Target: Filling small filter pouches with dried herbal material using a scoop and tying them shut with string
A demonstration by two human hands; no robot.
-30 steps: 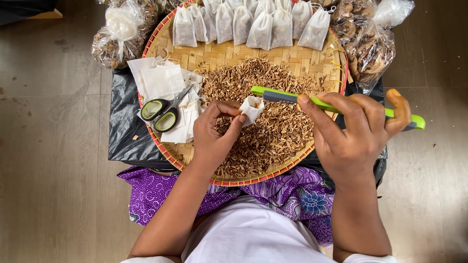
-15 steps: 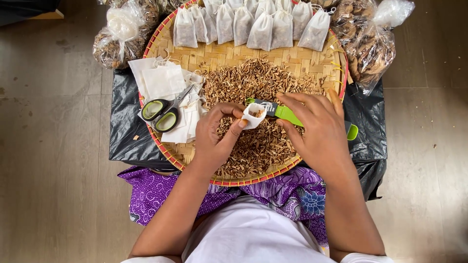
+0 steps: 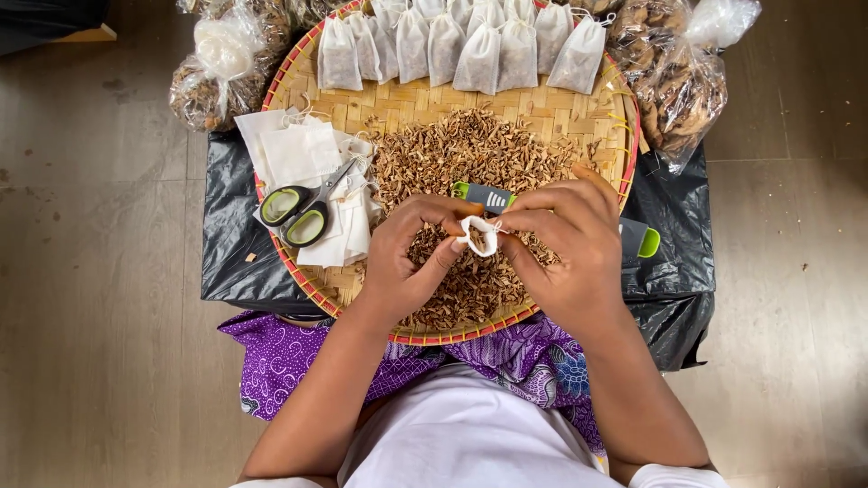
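Head view shows both hands meeting over the woven tray (image 3: pixel 298 86): left hand (image 3: pixel 407 262) and right hand (image 3: pixel 565 248) each pinch the small white pouch (image 3: pixel 477 235) between fingertips above the tray's heap of dried chips (image 3: pixel 452 154).

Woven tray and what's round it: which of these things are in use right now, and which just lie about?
In use:
- small white pouch, held by left hand and right hand
- dried herb pile
- green scoop

Lying about:
- scissors
- empty pouches
- filled pouches
- plastic bags
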